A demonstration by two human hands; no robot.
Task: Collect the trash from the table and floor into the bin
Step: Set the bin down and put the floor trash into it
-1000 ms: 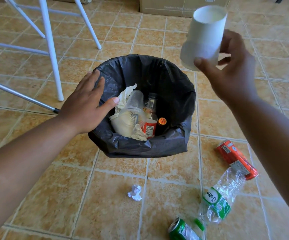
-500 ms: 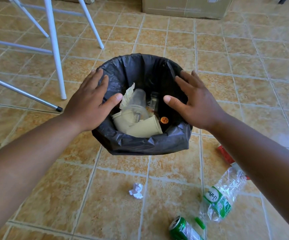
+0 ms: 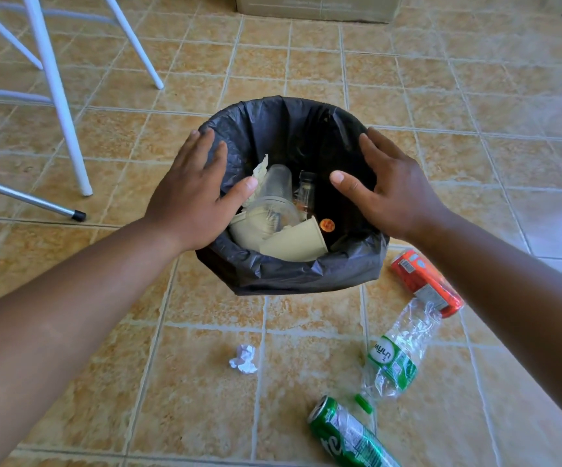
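We find the left hand (image 3: 192, 193) and right hand (image 3: 394, 190) flat, fingers straight, grasping nothing, on opposite rims of the bin (image 3: 289, 278). A paper cup (image 3: 293, 246) lies inside. On the floor (image 3: 188, 409) by its near side: crumpled paper (image 3: 244, 358), plastic bottle (image 3: 397, 355), green can (image 3: 343, 436), red can (image 3: 421, 281).

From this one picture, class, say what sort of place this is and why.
Probably an indoor room, perhaps a home or workroom: tiled floor, white furniture legs, and a cardboard box on the floor beyond.
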